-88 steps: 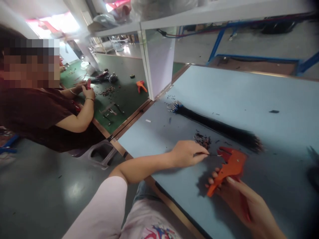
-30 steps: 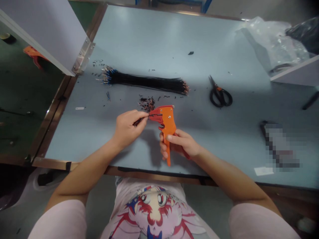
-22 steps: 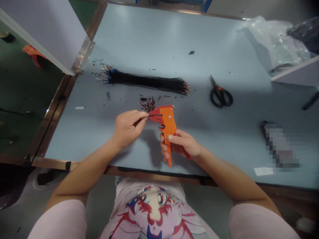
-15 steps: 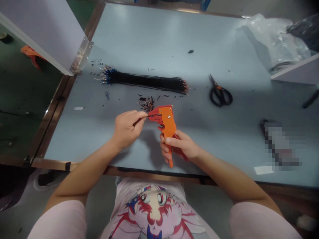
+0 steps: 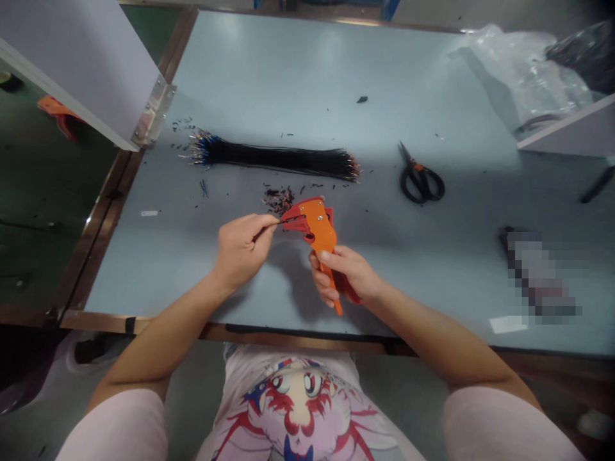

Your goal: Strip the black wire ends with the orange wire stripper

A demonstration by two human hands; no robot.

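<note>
My right hand (image 5: 343, 274) is wrapped around the handles of an orange and red wire stripper (image 5: 318, 224), its head pointing left. My left hand (image 5: 244, 248) pinches a thin black wire (image 5: 283, 222) whose end reaches into the red jaws. Just beyond the jaws lies a small heap of insulation scraps (image 5: 278, 200). Farther back, a long bundle of black wires (image 5: 283, 160) rests on the table, with blue and metal ends at the left and bare copper ends at the right.
Black-handled scissors (image 5: 421, 182) lie right of the bundle. A blurred-out dark object (image 5: 541, 272) is at the right. Clear plastic bags (image 5: 528, 77) sit at the back right. White panels (image 5: 81, 57) rise at both sides of the blue table (image 5: 298, 70).
The wire stripper has tilted slightly, its head moving a little left and its handle end right. My left hand still holds the wire at the jaws. The view has shifted slightly.
</note>
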